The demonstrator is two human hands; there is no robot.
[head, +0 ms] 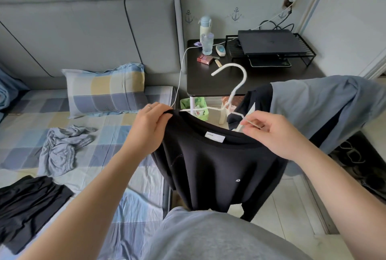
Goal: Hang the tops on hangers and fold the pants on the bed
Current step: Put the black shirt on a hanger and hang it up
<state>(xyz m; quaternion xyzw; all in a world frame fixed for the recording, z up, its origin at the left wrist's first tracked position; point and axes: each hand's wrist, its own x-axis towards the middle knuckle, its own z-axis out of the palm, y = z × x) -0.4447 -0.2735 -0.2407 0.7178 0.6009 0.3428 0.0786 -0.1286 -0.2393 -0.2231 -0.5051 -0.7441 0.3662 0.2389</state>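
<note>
The top hangs in the air between bed and bench, its collar gripped by the left hand while the right hand pinches the hanger opposite; pants lie crumpled on the bed

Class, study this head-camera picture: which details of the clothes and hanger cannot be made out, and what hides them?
Head view:
white hanger: lower part hidden by black top and right hand;
collar label: print too small to read;
black garment on the bed: cut off by left edge, top or pants unclear;
grey-blue garment on the right: runs off the right edge, type unclear.
</note>
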